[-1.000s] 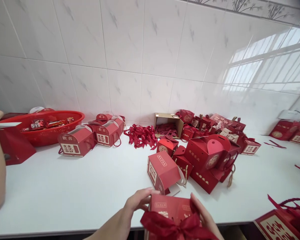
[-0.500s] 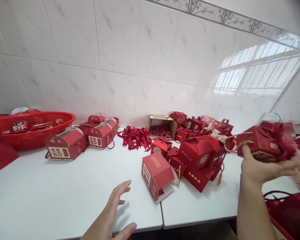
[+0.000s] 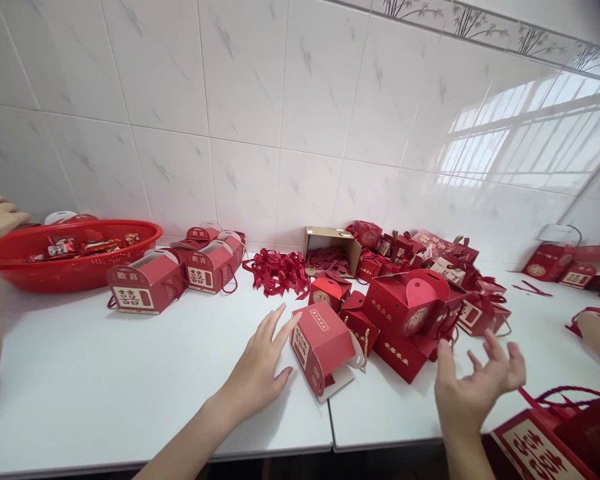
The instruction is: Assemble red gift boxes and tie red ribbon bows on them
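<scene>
I have the left hand (image 3: 257,363) extended over the white table (image 3: 90,380), its fingertips at the edge of a red box (image 3: 323,327) with an unfolded flap; I can't tell whether they touch. I see the right hand (image 3: 473,387) raised, fingers spread and curled, near stacked red boxes (image 3: 395,353). Further back I make out red ribbons (image 3: 279,272) heaped beside a cardboard carton (image 3: 351,253), and, far left, a co-worker's hand (image 3: 0,215) by a red basket (image 3: 65,275) holding wrapped packets (image 3: 61,248)

Left hand (image 3: 261,357) outstretched, right hand (image 3: 470,390) (seemingly half curled)
</scene>
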Demonstrator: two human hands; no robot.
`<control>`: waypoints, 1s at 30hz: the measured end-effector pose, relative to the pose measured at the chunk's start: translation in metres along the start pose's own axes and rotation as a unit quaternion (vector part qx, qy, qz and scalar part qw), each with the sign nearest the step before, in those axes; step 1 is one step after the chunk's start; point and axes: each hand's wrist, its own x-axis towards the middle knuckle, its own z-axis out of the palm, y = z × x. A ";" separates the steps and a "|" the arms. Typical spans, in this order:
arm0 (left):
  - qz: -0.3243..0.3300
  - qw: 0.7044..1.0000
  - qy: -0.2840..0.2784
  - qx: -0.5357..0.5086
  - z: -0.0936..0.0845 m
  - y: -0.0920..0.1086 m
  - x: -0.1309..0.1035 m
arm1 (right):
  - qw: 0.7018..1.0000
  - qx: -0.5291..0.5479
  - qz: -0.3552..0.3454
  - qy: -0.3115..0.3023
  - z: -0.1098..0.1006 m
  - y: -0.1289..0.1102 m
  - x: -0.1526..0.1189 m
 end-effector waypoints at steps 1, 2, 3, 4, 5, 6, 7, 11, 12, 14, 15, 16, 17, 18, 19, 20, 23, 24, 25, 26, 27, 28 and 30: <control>0.010 1.000 -0.011 0.009 0.000 0.001 0.008 | 1.000 0.009 0.011 0.013 -0.001 -0.010 -0.013; 0.019 0.999 -0.027 0.010 0.001 0.002 0.015 | 1.000 0.022 0.015 0.015 -0.001 -0.018 -0.025; 0.027 0.999 -0.044 0.005 0.002 0.003 0.021 | 0.999 0.041 0.019 0.009 -0.001 -0.024 -0.037; 0.035 0.998 -0.061 -0.004 0.003 0.004 0.026 | 0.998 0.061 0.023 -0.006 0.000 -0.029 -0.048; 0.041 0.996 -0.076 -0.015 0.006 0.005 0.030 | 0.996 0.078 0.025 -0.022 0.001 -0.031 -0.059; 0.043 0.995 -0.087 -0.028 0.008 0.005 0.034 | 0.995 0.092 0.031 -0.037 0.002 -0.033 -0.069; 0.038 0.994 -0.092 -0.043 0.011 0.005 0.036 | 0.992 0.104 0.039 -0.052 0.004 -0.033 -0.078; 0.002 0.991 -0.076 -0.113 0.022 0.001 0.040 | 0.981 0.130 0.083 -0.114 0.011 -0.030 -0.102; -0.005 0.989 -0.065 -0.130 0.024 0.000 0.041 | 0.979 0.132 0.093 -0.124 0.013 -0.029 -0.104; -0.026 0.985 -0.048 -0.163 0.026 -0.003 0.041 | 0.976 0.131 0.111 -0.134 0.015 -0.025 -0.107; -0.038 0.982 -0.041 -0.178 0.026 -0.004 0.041 | 0.975 0.131 0.118 -0.136 0.015 -0.023 -0.107; -0.049 0.980 -0.037 -0.191 0.024 -0.006 0.041 | 0.974 0.129 0.124 -0.137 0.015 -0.022 -0.108; -0.060 0.977 -0.032 -0.203 0.022 -0.007 0.041 | 0.973 0.127 0.128 -0.141 0.015 -0.021 -0.108; -0.071 0.974 -0.026 -0.213 0.019 -0.009 0.041 | 0.973 0.125 0.130 -0.147 0.014 -0.020 -0.107; -0.086 0.971 -0.019 -0.224 0.014 -0.010 0.042 | 0.972 0.121 0.130 -0.154 0.013 -0.019 -0.107; -0.114 0.963 -0.009 -0.246 0.008 -0.010 0.043 | 0.971 0.117 0.130 -0.161 0.012 -0.020 -0.107; -0.223 0.909 0.017 -0.351 -0.014 -0.013 0.047 | 0.972 0.103 0.124 -0.170 0.011 -0.022 -0.107; -0.249 0.890 0.018 -0.382 -0.022 -0.015 0.048 | 0.973 0.100 0.122 -0.170 0.011 -0.023 -0.107; -0.267 0.875 0.017 -0.403 -0.029 -0.018 0.049 | 0.973 0.096 0.119 -0.171 0.011 -0.023 -0.107; -0.279 0.867 0.016 -0.412 -0.036 -0.020 0.049 | 0.974 0.093 0.117 -0.171 0.011 -0.024 -0.107; -0.288 0.865 0.018 -0.411 -0.041 -0.024 0.049 | 0.974 0.091 0.115 -0.170 0.011 -0.024 -0.107; -0.298 0.863 0.025 -0.408 -0.044 -0.027 0.049 | 0.975 0.089 0.114 -0.170 0.012 -0.023 -0.107; -0.312 0.864 0.050 -0.392 -0.046 -0.032 0.047 | 0.976 0.084 0.110 -0.168 0.012 -0.022 -0.108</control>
